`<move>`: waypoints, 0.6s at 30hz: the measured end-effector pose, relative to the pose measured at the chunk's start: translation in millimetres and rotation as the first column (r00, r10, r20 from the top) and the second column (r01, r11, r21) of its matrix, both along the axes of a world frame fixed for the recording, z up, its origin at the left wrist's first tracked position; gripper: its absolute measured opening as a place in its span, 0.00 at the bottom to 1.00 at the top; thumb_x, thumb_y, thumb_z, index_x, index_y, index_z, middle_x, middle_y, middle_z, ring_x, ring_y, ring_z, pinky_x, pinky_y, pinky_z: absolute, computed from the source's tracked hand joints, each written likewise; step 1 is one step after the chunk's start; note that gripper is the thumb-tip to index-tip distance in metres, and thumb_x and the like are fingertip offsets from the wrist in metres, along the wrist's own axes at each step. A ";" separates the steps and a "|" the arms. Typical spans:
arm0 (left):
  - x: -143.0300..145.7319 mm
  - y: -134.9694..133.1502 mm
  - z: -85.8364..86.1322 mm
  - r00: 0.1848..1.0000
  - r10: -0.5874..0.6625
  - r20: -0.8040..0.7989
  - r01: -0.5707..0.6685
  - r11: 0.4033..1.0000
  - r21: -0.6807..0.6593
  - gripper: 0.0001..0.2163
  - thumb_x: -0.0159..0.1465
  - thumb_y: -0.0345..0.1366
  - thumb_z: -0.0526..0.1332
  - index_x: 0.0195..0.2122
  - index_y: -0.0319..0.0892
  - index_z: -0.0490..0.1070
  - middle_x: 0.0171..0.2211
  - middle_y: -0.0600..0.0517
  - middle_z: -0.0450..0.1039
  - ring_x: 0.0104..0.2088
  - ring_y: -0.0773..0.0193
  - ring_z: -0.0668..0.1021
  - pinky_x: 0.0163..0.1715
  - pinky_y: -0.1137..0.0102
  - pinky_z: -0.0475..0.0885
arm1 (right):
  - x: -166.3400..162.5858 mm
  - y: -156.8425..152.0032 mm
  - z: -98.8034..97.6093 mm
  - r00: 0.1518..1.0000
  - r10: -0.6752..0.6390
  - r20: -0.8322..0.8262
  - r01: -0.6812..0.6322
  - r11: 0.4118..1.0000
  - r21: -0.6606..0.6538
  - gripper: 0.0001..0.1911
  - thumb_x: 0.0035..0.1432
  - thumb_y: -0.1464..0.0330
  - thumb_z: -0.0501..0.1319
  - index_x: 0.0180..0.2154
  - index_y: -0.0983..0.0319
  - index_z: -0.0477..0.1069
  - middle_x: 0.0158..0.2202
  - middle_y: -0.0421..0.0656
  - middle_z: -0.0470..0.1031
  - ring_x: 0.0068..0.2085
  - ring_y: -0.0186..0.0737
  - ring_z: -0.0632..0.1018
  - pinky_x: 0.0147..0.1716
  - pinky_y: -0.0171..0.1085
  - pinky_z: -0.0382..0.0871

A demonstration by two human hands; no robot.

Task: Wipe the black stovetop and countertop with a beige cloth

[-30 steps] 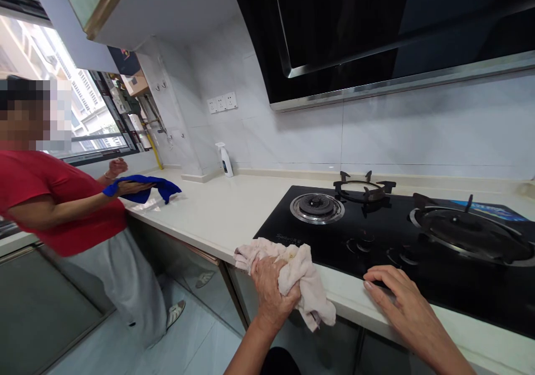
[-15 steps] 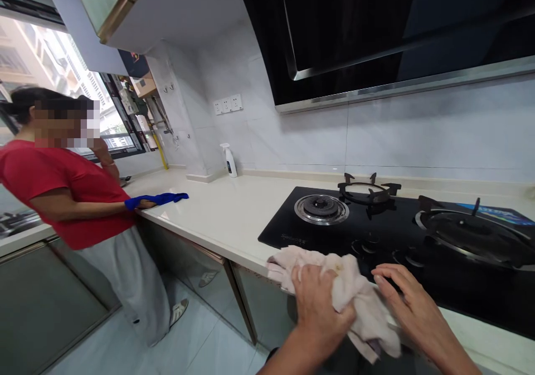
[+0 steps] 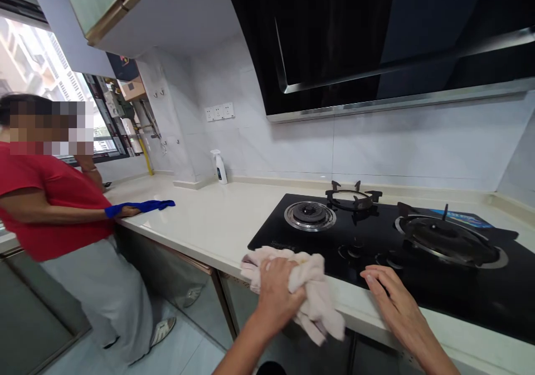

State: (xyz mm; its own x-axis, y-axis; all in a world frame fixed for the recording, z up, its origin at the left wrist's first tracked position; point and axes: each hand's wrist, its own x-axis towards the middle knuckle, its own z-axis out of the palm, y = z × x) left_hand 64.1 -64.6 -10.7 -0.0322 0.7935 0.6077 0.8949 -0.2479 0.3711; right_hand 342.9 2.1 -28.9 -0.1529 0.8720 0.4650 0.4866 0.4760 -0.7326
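Note:
My left hand (image 3: 276, 291) is closed on a crumpled pale pink cloth (image 3: 311, 288), pressing it on the front edge of the cream countertop (image 3: 217, 224) beside the black glass gas hob (image 3: 376, 247). Part of the cloth hangs over the edge. My right hand (image 3: 390, 302) lies flat with fingers stretched out on the counter edge in front of the hob, holding nothing.
The hob has a bare left burner (image 3: 310, 215), a loose pan support (image 3: 353, 196) behind it and a right burner (image 3: 449, 235). A spray bottle (image 3: 218, 166) stands by the wall. At left a person in a red shirt (image 3: 45, 196) presses a blue cloth (image 3: 140, 207) on the counter.
My left hand slid the pink cloth right along the counter edge, then back left. My right hand stayed flat on the edge. The other person lowered the blue cloth onto the counter.

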 end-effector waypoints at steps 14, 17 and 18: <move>-77.0 84.6 65.5 0.938 0.317 0.140 -0.317 0.948 -0.016 0.25 0.67 0.38 0.52 0.65 0.41 0.61 0.62 0.41 0.70 0.61 0.52 0.73 0.61 0.56 0.69 | -6.4 -1.3 2.1 0.999 0.051 0.019 -0.051 0.999 0.012 0.21 0.69 0.48 0.52 0.39 0.52 0.76 0.51 0.43 0.76 0.54 0.46 0.77 0.55 0.44 0.72; -16.3 117.9 55.0 0.994 0.105 0.042 -0.097 0.984 -0.152 0.25 0.68 0.44 0.55 0.66 0.47 0.63 0.63 0.45 0.72 0.62 0.53 0.73 0.64 0.56 0.67 | -7.5 -1.2 3.4 0.998 0.060 0.018 -0.061 0.998 0.029 0.21 0.70 0.48 0.51 0.39 0.52 0.75 0.50 0.44 0.76 0.53 0.47 0.77 0.55 0.45 0.71; 3.3 127.5 49.7 0.999 0.039 0.008 -0.037 0.977 -0.212 0.25 0.67 0.46 0.57 0.64 0.50 0.66 0.62 0.48 0.73 0.63 0.52 0.72 0.66 0.52 0.65 | -7.9 -1.1 4.0 0.998 0.066 0.019 -0.067 0.997 0.036 0.21 0.70 0.48 0.51 0.38 0.53 0.75 0.49 0.45 0.76 0.53 0.47 0.77 0.54 0.45 0.71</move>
State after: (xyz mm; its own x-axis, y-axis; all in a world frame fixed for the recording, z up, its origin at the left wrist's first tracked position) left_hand 67.3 62.9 38.9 -0.0710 0.9023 0.4253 0.8973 -0.1284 0.4223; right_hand 335.0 1.0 -24.9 -0.2189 0.8420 0.4931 0.4660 0.5342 -0.7053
